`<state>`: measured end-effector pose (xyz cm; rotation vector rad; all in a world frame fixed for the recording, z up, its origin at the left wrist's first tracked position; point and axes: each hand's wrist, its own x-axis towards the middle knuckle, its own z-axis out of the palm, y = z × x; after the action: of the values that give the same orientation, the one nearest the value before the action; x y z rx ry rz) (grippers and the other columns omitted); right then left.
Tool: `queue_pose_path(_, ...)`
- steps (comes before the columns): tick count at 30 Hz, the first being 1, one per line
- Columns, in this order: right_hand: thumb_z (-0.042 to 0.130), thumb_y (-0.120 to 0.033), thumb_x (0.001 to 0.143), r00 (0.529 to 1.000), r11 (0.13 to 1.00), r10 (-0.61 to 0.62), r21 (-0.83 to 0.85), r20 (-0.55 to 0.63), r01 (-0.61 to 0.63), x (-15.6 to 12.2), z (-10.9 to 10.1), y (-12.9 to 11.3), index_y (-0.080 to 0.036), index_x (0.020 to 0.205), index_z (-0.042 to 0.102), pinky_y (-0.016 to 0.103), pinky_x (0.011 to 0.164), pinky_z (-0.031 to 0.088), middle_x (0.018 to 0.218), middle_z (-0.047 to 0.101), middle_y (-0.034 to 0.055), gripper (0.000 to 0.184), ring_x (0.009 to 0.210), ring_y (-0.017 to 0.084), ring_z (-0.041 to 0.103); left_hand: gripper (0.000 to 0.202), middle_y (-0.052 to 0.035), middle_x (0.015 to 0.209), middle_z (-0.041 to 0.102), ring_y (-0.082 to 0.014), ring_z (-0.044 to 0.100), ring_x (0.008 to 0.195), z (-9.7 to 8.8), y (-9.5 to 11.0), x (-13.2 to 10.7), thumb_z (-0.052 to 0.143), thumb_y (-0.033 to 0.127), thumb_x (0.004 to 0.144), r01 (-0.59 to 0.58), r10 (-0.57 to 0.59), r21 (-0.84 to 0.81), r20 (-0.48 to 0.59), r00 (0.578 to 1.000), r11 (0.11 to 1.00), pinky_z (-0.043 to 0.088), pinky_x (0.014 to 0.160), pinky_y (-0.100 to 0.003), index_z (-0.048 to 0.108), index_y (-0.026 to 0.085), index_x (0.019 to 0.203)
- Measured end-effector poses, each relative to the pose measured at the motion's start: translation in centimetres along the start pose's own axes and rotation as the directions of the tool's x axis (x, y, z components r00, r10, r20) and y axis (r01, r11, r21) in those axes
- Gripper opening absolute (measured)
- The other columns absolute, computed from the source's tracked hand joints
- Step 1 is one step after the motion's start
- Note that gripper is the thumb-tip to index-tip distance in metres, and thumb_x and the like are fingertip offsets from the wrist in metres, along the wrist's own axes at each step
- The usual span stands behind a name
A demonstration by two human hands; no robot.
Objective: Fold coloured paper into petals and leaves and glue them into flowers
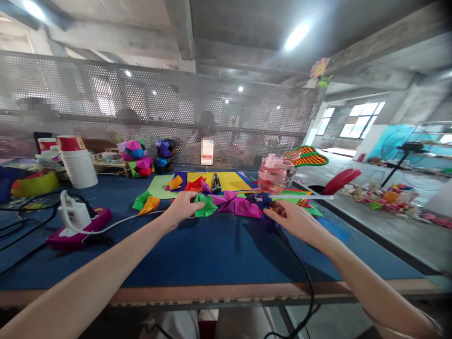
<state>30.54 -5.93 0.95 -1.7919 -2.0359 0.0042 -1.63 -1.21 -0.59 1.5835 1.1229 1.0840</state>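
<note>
My left hand point(181, 206) pinches a green folded paper piece point(206, 205) over the blue table mat, its thumb lying across the paper. To the right, my right hand point(287, 215) grips a dark blue glue gun point(259, 198), with a long white glue stick point(314, 197) jutting out to the right and a black cord hanging from below. Between the hands are purple folded paper point(228, 201) and magenta folded paper point(247, 207). Left of my left hand lies an orange folded piece point(149, 205) beside another green one point(141, 199).
Behind the folded papers are a stapler point(216, 182), yellow sheets point(229, 181), a propped phone point(207, 151) and a pink bottle point(271, 174). At left stand a magenta power strip point(79, 229), stacked paper cups point(77, 165) and colourful paper balls point(137, 157). A perforated metal screen point(219, 108) backs the table.
</note>
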Motion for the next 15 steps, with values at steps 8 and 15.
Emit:
queue_pose_path(8,0.053,-0.059,0.081,0.998,0.999,0.031,-0.037,0.045,-0.029,3.5,3.0,0.4,-0.017,0.072,0.064,0.028,0.054,0.037,0.063,0.064,0.0078,0.044,0.063,0.024,0.062,0.016,-0.0012,0.064,0.067,-0.0123,0.060,0.055,-0.5,-0.8,0.4,0.068,0.026,0.065,-0.030,0.032,-0.039,0.032,0.999,0.999,0.045,0.052,-0.022,0.067,0.013,0.074)
queue_pose_path(15,0.053,-0.048,0.082,0.987,0.981,0.077,0.188,-0.141,-0.049,5.1,0.0,-0.2,-0.015,0.068,0.067,0.026,0.055,0.041,0.063,0.066,0.0075,0.039,0.063,0.021,0.062,0.016,-0.0014,0.062,0.066,-0.0120,0.060,0.052,-0.3,-0.6,0.3,0.067,0.026,0.066,0.021,-0.020,-0.021,0.053,0.998,1.000,0.045,0.049,-0.021,0.066,0.013,0.075)
